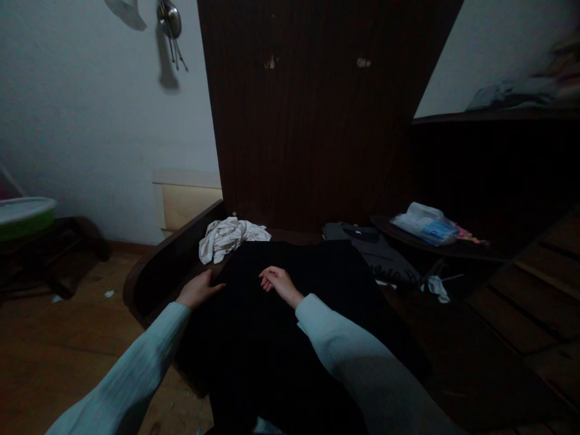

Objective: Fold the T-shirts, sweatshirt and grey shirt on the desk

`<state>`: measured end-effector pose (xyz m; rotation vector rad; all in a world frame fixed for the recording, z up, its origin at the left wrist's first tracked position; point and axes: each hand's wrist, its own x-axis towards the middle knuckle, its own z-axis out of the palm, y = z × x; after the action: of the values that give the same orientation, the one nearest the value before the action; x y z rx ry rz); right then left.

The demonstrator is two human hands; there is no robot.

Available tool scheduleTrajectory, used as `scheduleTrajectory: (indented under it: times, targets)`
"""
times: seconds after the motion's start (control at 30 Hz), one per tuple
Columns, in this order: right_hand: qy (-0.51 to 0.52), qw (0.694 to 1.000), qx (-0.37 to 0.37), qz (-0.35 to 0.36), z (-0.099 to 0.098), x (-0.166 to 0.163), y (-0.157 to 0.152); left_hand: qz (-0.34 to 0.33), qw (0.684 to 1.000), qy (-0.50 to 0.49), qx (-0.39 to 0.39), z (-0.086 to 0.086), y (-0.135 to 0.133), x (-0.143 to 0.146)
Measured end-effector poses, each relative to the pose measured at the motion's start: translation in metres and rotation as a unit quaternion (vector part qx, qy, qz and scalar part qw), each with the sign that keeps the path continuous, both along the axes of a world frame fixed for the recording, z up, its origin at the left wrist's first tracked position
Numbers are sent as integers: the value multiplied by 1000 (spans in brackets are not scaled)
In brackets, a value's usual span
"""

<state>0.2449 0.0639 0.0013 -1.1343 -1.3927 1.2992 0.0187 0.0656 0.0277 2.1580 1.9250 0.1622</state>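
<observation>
A black garment (290, 314) lies spread over a dark wooden surface (149, 278) in front of me. My left hand (199, 289) rests at the garment's left edge, fingers stretched out flat toward the cloth. My right hand (280, 281) lies on top of the black garment near its middle, fingers loosely curled and pointing left, with nothing visibly held. Both arms wear pale blue sleeves.
A crumpled white cloth (229, 237) lies beyond the black garment. A folded grey shirt (374, 251) sits to the right, beside a plastic bag (426, 223) on a dark shelf. A tall dark wooden panel (312, 115) stands behind. A green-rimmed basin (25, 216) is at far left.
</observation>
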Motion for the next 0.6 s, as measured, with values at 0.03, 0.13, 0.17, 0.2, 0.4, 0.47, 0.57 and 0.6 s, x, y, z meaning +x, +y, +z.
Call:
scheduleTrajectory:
  times: [0.03,0.13,0.17,0.2,0.4,0.47,0.57,0.6]
  targets:
    - [7,1000,1,0,-3,-1,1,0,1000,3,0,0,0,2]
    - [0,1000,-12,11,-5,-1,1,8,1000,19,6,5,-4,12]
    - [-2,999,-31,18,-3,-1,2,13,1000,25,14,8,-8,19]
    - [-1,998,-55,26,0,0,3,14,999,30,25,12,-12,26]
    - [33,986,-152,59,13,6,9,-78,993,31,85,23,-39,92]
    - [39,988,-147,28,10,8,11,-133,988,32,75,20,-45,111]
    - [-14,986,-156,-62,4,9,13,-174,983,21,61,13,-52,121]
    - [-32,983,-162,-82,3,9,14,-173,983,15,58,11,-54,119]
